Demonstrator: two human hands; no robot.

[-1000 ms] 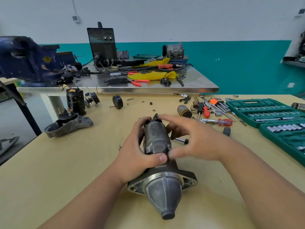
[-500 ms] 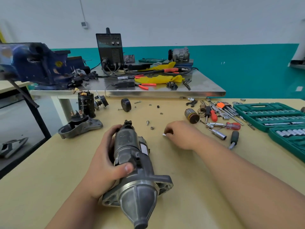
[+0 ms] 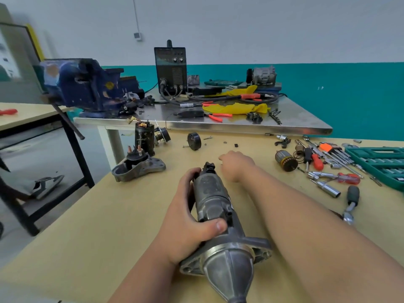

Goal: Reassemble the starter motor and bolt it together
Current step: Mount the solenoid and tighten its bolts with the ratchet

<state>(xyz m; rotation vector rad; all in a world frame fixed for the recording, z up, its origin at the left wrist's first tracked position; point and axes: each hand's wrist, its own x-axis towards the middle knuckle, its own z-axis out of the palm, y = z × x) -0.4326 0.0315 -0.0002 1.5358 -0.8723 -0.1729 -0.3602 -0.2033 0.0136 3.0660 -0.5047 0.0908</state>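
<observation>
The grey starter motor (image 3: 215, 217) lies on the tan table, its cone-shaped nose pointing toward me. My left hand (image 3: 185, 219) grips the motor's cylindrical body from the left, thumb across the top. My right hand (image 3: 237, 166) reaches past the motor's far end, knuckles toward me and fingers curled down at the table; whatever they hold is hidden. Small bolts and washers (image 3: 225, 142) lie scattered beyond it.
A second starter housing (image 3: 140, 167) and a black field coil (image 3: 144, 138) stand at the left. An armature (image 3: 285, 160), screwdrivers (image 3: 337, 177), a ratchet (image 3: 352, 201) and a green socket case (image 3: 380, 165) lie at the right. A steel bench with a blue vise (image 3: 85, 86) stands behind.
My right hand left the motor body and reached forward to the small parts on the table. My left hand kept its grip as the motor swung slightly left.
</observation>
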